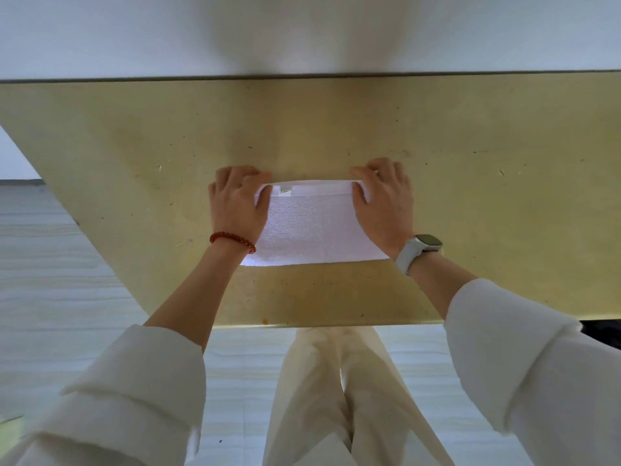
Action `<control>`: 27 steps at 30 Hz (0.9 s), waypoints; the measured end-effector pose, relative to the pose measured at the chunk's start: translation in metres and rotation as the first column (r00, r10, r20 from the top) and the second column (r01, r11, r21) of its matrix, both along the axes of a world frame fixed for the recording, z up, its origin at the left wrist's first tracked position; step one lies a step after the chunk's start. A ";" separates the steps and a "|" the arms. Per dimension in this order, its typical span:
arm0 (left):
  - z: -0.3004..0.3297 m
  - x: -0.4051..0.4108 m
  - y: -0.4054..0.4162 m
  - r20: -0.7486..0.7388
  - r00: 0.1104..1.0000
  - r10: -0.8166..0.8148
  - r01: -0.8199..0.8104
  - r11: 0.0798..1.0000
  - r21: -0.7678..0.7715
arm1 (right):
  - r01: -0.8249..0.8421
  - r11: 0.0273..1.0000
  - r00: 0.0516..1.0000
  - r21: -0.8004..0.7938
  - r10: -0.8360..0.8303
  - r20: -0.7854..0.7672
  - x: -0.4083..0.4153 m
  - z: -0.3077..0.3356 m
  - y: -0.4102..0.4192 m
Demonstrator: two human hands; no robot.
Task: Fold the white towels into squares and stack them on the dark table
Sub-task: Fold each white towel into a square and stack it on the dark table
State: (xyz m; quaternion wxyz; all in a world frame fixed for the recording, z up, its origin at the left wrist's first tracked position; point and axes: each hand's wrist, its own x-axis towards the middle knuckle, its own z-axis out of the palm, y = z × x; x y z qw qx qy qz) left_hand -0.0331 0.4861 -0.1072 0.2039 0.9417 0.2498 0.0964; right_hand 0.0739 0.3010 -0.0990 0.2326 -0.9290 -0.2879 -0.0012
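Note:
A white towel [314,227] lies folded into a rectangle on the yellowish table [470,196], near its front middle. A small label shows at its far left edge. My left hand [237,206] pinches the towel's far left corner, thumb on top and fingers curled at the edge. At the far right corner my right hand [386,203] grips the cloth the same way. Both hands sit at the towel's far edge, which looks slightly lifted or rolled.
The table's front edge [302,326] runs just below the towel, with my legs and a pale floor [67,280] beneath. A white wall [302,35] stands behind the table. Something dark [605,336] shows at the right edge.

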 end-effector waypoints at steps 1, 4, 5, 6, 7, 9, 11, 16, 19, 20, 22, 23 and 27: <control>-0.002 0.003 -0.002 0.012 0.999 -0.045 0.044 0.998 0.032 | -0.061 0.998 0.998 -0.032 0.062 0.013 -0.003 -0.001 0.008; -0.009 0.010 -0.009 0.028 0.993 -0.113 0.111 0.991 0.069 | -0.140 0.986 0.990 -0.091 0.140 -0.009 -0.010 -0.007 0.027; -0.011 0.011 -0.011 0.038 0.992 -0.117 0.114 0.991 0.073 | -0.142 0.984 0.990 -0.104 0.142 -0.010 -0.011 -0.010 0.030; -0.013 0.012 -0.011 0.054 0.992 -0.118 0.114 0.991 0.075 | -0.137 0.984 0.991 -0.112 0.137 -0.004 -0.011 -0.012 0.033; -0.015 0.012 -0.010 0.074 0.990 -0.120 0.114 0.990 0.080 | -0.131 0.985 0.991 -0.114 0.132 0.000 -0.011 -0.013 0.034; -0.017 0.013 -0.009 0.102 0.986 -0.133 0.122 0.987 0.108 | -0.138 0.984 0.990 -0.113 0.140 0.008 -0.011 -0.015 0.036; -0.016 0.013 -0.009 0.095 0.986 -0.135 0.123 0.985 0.118 | -0.154 0.981 0.988 -0.118 0.154 -0.002 -0.010 -0.014 0.037; -0.010 0.015 -0.010 0.025 0.992 -0.123 0.122 0.991 0.055 | -0.169 0.978 0.985 -0.124 0.165 -0.044 -0.007 -0.014 0.038; -0.005 0.019 -0.010 0.008 0.995 -0.103 0.103 0.994 0.034 | -0.153 0.980 0.987 -0.123 0.145 -0.077 -0.004 -0.013 0.041; -0.005 0.021 -0.010 -0.002 0.996 -0.091 0.091 0.996 0.023 | -0.147 0.982 0.987 -0.121 0.138 -0.086 -0.003 -0.013 0.042; -0.005 0.024 -0.010 -0.029 0.997 -0.071 0.071 0.997 0.002 | -0.148 0.981 0.986 -0.127 0.137 -0.094 -0.001 -0.013 0.045; -0.004 0.026 -0.010 -0.046 0.997 -0.065 0.065 0.998 -0.007 | -0.152 0.979 0.985 -0.134 0.140 -0.100 0.000 -0.013 0.046; -0.004 0.030 -0.010 -0.130 0.990 -0.047 0.046 0.999 -0.012 | -0.148 0.979 0.987 -0.140 0.136 -0.091 0.003 -0.015 0.050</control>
